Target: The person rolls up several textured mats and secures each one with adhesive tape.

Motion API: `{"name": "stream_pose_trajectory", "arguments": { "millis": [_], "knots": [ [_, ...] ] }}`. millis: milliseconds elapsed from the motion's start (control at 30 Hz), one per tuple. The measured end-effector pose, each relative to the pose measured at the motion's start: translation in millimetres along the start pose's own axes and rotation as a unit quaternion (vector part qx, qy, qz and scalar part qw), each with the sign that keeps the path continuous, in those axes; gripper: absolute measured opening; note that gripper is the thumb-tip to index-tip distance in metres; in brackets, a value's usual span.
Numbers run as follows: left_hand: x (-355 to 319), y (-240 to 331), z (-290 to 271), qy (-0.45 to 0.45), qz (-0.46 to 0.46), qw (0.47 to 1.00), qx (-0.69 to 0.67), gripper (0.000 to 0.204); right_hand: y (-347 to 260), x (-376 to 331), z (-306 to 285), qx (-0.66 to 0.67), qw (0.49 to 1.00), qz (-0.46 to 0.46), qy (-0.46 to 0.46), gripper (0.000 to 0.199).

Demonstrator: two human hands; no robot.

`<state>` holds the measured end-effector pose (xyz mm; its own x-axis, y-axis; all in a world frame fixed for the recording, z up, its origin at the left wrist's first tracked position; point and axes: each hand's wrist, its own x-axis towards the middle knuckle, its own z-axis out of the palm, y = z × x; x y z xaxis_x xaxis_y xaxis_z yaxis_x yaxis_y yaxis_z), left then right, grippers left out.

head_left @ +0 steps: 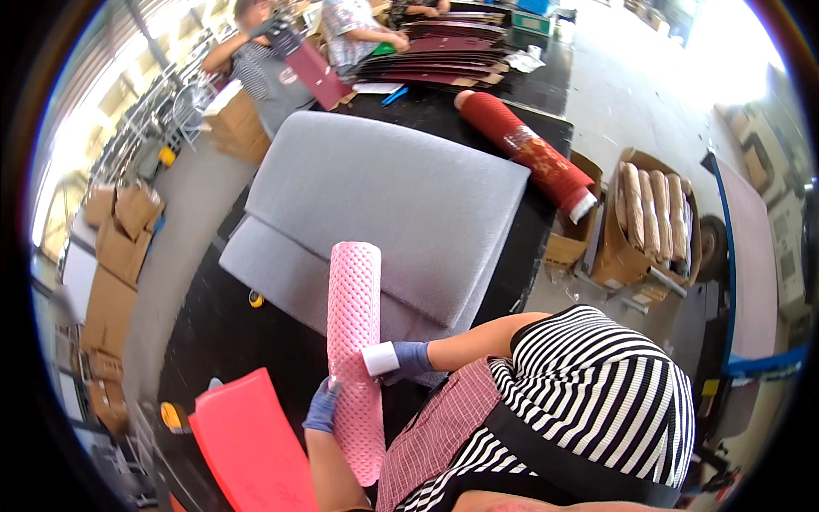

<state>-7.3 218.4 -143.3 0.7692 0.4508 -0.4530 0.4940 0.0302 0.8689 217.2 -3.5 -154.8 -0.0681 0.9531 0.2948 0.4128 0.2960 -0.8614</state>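
A pink roll of dimpled sheet material (355, 299) stretches toward me from over the grey folded padded sheets (392, 183) on the black table. My left hand (322, 406), in a blue-grey glove, is closed on the left side of the roll. From the right, my gloved right hand (411, 359) holds a small white roll-like piece (380, 358) against the pink roll; its fingertips are partly hidden behind that piece. Left of my left forearm lies a stack of coral-red sheets (254, 439).
A red patterned roll (525, 145) lies at the table's right edge (559, 136). Maroon panels (452, 51) are piled at the far end, where other people work. Yellow tape measures (256, 299) lie on the left. Cardboard boxes (627, 256) stand right of the table.
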Motion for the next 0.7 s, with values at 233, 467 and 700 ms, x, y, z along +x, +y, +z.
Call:
{"name": "stream_pose_trajectory", "arguments": {
  "millis": [233, 467, 700],
  "knots": [
    [-38.5, 111.7, 93.5, 0.019, 0.129, 0.987, 0.09, 0.078, -53.5, -54.9, -52.8, 0.268, 0.943, 0.114, 0.159, 0.028],
    [24.6, 244.3, 204.8, 0.009, 0.192, 0.98, -0.057, 0.069, -86.6, -103.3, -209.2, 0.248, 0.913, 0.061, 0.318, 0.03],
    [85.3, 365.3, 368.9, -0.059, 0.174, 0.94, -0.287, 0.071, -142.2, -138.1, -396.5, 0.206, 0.872, 0.129, 0.425, 0.027]
  ]
}}
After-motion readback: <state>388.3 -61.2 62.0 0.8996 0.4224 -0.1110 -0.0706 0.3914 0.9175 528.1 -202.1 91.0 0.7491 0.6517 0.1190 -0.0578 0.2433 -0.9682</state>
